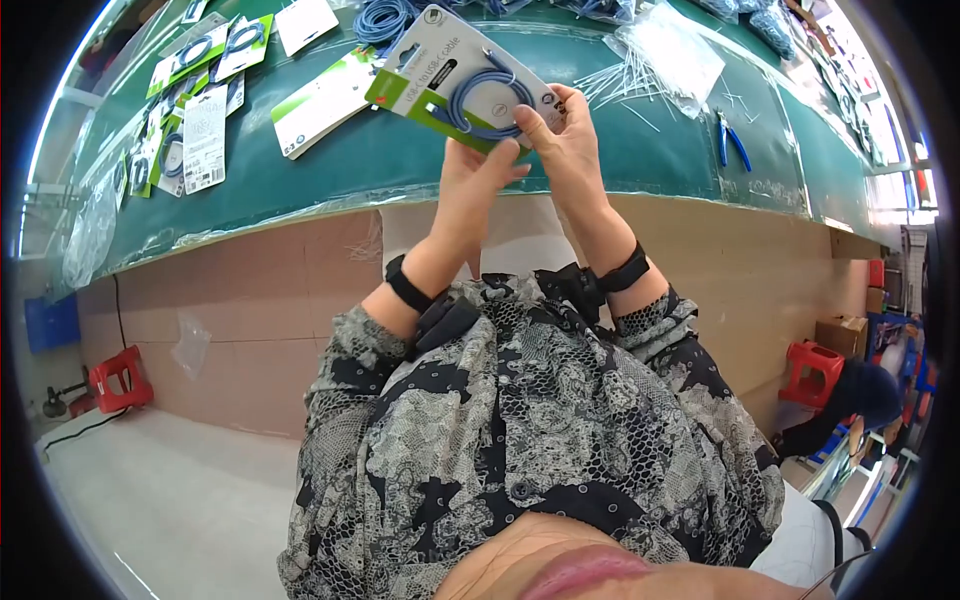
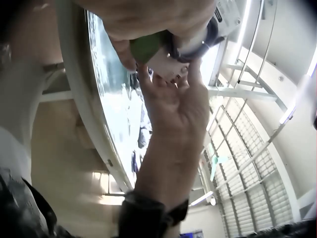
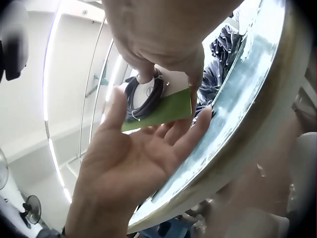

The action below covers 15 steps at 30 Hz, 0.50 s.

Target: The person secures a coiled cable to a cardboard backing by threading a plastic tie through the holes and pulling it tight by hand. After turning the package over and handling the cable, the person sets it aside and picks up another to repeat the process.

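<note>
A white and green card with a coiled blue cable (image 1: 480, 95), printed "USB-C to USB-C cable", is held tilted above the bench edge. My right hand (image 1: 572, 150) pinches its right end, thumb on the front near the coil. At the card's lower edge is my left hand (image 1: 468, 195). In the right wrist view the left hand (image 3: 133, 163) lies palm up beneath the card (image 3: 171, 106), thumb apart and fingers loosely extended; whether it touches the card cannot be told. The left wrist view shows the right hand (image 2: 173, 106) at the card's far side.
Green bench top (image 1: 235, 185) bears packaged cable cards (image 1: 205, 135) at left, a larger card stack (image 1: 322, 105), blue cable coils (image 1: 385, 22), white ties (image 1: 625, 80), a clear bag (image 1: 670, 55) and blue-handled cutters (image 1: 733, 143). Red stools (image 1: 122, 380) stand on both sides.
</note>
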Motion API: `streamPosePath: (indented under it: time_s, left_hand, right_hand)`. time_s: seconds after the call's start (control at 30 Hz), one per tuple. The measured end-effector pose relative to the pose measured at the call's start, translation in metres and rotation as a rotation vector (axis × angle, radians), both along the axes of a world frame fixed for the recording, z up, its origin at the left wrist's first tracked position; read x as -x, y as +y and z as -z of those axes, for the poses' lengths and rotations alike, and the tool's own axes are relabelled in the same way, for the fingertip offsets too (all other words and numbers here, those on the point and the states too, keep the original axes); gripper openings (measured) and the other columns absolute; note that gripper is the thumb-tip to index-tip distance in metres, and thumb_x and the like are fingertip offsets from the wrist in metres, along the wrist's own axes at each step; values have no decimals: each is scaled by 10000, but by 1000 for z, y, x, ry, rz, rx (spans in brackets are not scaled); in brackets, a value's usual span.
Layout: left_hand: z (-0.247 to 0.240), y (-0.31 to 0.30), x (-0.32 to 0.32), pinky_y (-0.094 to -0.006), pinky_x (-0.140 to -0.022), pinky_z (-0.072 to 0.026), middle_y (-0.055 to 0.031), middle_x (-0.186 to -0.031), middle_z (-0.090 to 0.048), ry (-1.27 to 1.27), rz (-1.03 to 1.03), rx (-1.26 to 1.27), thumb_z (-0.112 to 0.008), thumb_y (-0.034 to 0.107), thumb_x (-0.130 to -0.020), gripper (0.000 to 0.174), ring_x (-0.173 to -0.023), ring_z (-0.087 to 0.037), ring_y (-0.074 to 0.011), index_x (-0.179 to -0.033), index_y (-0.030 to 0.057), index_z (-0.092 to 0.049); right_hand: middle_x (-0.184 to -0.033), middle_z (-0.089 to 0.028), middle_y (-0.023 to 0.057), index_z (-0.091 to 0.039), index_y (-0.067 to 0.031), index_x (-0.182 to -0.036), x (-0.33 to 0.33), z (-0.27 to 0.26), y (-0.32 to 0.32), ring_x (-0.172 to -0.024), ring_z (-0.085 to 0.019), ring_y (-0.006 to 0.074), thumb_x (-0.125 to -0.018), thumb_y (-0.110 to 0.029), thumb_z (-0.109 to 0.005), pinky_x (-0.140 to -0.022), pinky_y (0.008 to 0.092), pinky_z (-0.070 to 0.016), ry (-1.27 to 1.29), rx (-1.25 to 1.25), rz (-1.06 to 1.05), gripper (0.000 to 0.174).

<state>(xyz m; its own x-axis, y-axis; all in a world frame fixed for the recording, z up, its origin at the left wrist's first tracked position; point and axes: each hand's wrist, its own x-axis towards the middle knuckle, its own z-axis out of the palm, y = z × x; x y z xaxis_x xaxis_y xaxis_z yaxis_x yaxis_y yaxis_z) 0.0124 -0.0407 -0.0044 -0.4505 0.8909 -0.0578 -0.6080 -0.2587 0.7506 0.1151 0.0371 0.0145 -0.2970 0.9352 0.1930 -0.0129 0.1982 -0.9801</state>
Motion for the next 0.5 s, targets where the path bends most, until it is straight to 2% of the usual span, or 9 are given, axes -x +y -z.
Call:
streamPosePath:
  time_s: [0.07, 0.1, 0.2, 0.3, 0.37, 0.47, 0.5]
  left_hand:
    - [2, 1, 2, -323, -797, -559, -98, -1065, -591, -47, 8, 7, -603, 28, -855, 243, -950, -610, -193, -1079, 7, -509]
    - [3, 2, 8, -328, -786, -563, -98, -1079, -587, 15, 64, 29, -601, 34, -858, 253, -952, -611, -196, -1091, 9, -507]
    - [7, 0, 16, -339, -762, -572, -97, -1105, -577, 135, 198, 83, -597, 45, -862, 273, -955, -612, -202, -1117, 12, -503]
    - [8, 3, 20, -357, -717, -584, -97, -1138, -566, 26, 371, 180, -581, 70, -878, 308, -962, -613, -211, -1168, 18, -492]
    - [6, 3, 21, -357, -700, -586, -94, -1143, -566, 45, 387, 191, -578, 78, -881, 328, -969, -613, -216, -1190, 24, -483]
    - [2, 5, 19, -357, -667, -590, -88, -1154, -567, 79, 422, 198, -573, 93, -888, 368, -982, -614, -224, -1235, 36, -466]
    - [0, 4, 20, -348, -654, -591, -93, -1174, -555, 58, 437, 213, -576, 113, -891, 413, -1012, -605, -243, -1270, 40, -429]
  right_hand:
    - [-899, -576, 22, -538, -16, -1046, -2, -3, -4, -813, -542, 74, -853, -215, -668, -717, 217, -470, -23, 79, -73, 306]
    - [-899, -576, 22, -538, -16, -1046, -5, -3, -1, -813, -542, 74, -853, -215, -668, -717, 217, -470, -20, 82, -69, 306]
    - [-903, -576, 17, -537, -9, -1047, -19, 1, 7, -805, -540, 76, -870, -210, -647, -716, 219, -470, -137, -73, -172, 290]
    - [-850, -601, 25, -565, -10, -995, -21, 6, 8, -765, -553, 96, -842, -200, -671, -692, 237, -472, -178, -29, -155, 266]
    - [-824, -613, 29, -579, -10, -969, -27, 8, 13, -745, -560, 106, -828, -195, -683, -680, 246, -474, -200, -11, -121, 254]
    - [-913, -601, 16, -547, -4, -1062, -45, 10, 31, -837, -548, 73, -881, -207, -631, -780, 213, -456, -124, 21, -257, 284]
    - [-979, -607, 49, -536, -15, -1114, -55, 12, 46, -895, -554, 84, -880, -236, -633, -793, 206, -454, -304, -17, -227, 336]
